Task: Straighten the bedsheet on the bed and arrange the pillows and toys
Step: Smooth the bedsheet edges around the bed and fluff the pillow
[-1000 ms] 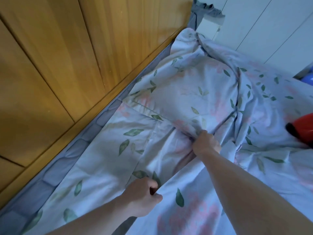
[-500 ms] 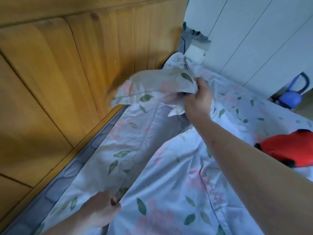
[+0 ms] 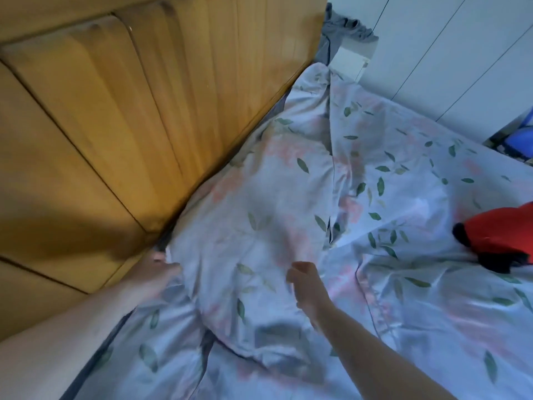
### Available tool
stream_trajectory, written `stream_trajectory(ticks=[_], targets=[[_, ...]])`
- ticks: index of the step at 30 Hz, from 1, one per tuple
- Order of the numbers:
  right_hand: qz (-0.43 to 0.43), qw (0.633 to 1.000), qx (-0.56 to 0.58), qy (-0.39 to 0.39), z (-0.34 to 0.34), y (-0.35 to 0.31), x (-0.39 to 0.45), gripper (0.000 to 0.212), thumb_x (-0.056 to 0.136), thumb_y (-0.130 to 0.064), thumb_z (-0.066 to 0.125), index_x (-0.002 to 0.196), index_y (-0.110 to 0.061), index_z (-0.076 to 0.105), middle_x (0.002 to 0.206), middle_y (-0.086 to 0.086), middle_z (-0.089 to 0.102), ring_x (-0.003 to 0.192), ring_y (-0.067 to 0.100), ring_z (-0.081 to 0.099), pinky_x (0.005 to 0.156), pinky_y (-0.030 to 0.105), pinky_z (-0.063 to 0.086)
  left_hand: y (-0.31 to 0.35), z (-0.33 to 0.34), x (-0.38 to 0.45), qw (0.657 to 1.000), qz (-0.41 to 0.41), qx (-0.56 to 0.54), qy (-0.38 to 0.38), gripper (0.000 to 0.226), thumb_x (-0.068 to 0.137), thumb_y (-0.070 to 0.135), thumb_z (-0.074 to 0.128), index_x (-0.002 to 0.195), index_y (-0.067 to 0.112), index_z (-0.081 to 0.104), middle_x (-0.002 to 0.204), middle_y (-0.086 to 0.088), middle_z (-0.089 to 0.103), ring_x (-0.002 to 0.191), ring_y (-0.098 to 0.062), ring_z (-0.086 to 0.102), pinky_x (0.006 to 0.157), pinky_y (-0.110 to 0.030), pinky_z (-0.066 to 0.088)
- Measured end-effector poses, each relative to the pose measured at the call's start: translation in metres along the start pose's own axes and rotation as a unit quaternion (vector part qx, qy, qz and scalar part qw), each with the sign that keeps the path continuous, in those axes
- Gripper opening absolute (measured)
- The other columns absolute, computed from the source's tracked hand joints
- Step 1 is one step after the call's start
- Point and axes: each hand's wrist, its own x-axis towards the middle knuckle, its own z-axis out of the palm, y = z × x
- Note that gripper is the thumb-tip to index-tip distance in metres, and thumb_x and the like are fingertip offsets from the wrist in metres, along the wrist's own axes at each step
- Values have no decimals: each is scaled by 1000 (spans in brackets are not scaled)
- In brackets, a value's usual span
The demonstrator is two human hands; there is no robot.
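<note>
Pillow (image 3: pixel 259 220) lies flat against headboard (image 3: pixel 121 134), on sheet (image 3: pixel 432 298). Left hand (image 3: pixel 157 269) at pillow's headboard-side corner, seemingly seating it; pinching or just touching, cannot tell. Right hand (image 3: pixel 307 287) above pillow's near part, fingers loosely curled, holding nothing. Red toy (image 3: pixel 501 235) well apart from headboard, unplaced.

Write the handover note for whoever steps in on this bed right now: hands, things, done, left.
Left hand: at the pillow's edge by the wooden headboard; motion blur hides whether it grips.
Right hand: fingers loosely curled, just above the pillow, holding nothing.
Pillow: lies flat along the headboard, in the same leaf print as the bedsheet.
Red and black toy: on the sheet at the right edge of view.
Done: pillow laid at the head of the bed.
Left: sheet is wrinkled and needs smoothing; toy not yet arranged.
</note>
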Motion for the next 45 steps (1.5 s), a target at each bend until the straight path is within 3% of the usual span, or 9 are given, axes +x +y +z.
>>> stream_trajectory(ticks=[4,6,9,16,25,29,34,37,45], targets=[[120,987,86,68,12,13,30,97,74,-60,75,149,-17,30,134,7,52,115,28,54,97,47,51,23,7,-2,997,34,57,37,96,80,53,78,155,13,32,155,-7,41,132,-30,50,98,-40,48],[145,979,107,92,17,8,41,117,69,-68,78,154,-13,20,134,7,47,110,27,56,87,42,56,30,17,5,999,37,10,35,113,67,63,84,155,15,30,150,-8,46,131,-34,52,100,-49,51],[99,991,67,63,29,-9,58,95,69,-66,75,138,-7,50,104,2,56,78,19,58,65,33,53,41,29,18,996,16,-70,50,138,37,81,87,151,21,35,141,0,54,120,-27,58,92,-45,56],[-164,977,-1,135,18,-99,54,13,87,-20,58,82,-10,64,74,6,63,74,23,60,67,34,46,85,3,17,982,57,-176,35,77,58,42,95,121,17,59,110,-8,69,90,-27,68,78,-38,57],[-372,921,37,107,-50,-224,-5,41,88,7,48,62,-25,46,57,-15,42,54,3,35,50,17,30,188,-43,-56,921,315,-179,144,68,66,13,91,127,24,63,119,8,68,112,-17,63,97,-41,51],[-367,918,38,148,-80,-237,-25,31,87,11,49,80,-16,62,94,-7,50,76,1,49,68,3,36,223,-47,-87,895,395,-103,183,71,67,22,91,129,19,57,125,3,63,118,-17,59,103,-49,50],[-384,901,48,195,-117,-235,-29,32,80,3,47,104,-1,68,133,9,56,115,19,56,100,15,41,264,-31,-136,778,587,-24,223,45,82,4,77,123,13,60,126,3,54,119,-10,54,99,-25,45],[-419,883,78,198,-132,-244,-41,43,77,9,42,93,-24,65,109,3,65,101,14,60,96,26,46,286,-25,-155,725,646,5,242,33,82,-1,74,111,7,61,117,6,51,113,-17,56,92,-26,46],[-282,925,85,239,-155,-194,-47,41,80,9,40,75,-30,50,69,-9,47,67,13,39,60,23,36,278,16,-142,787,592,75,155,45,88,15,75,129,18,55,136,14,44,122,-13,53,94,-31,49]])
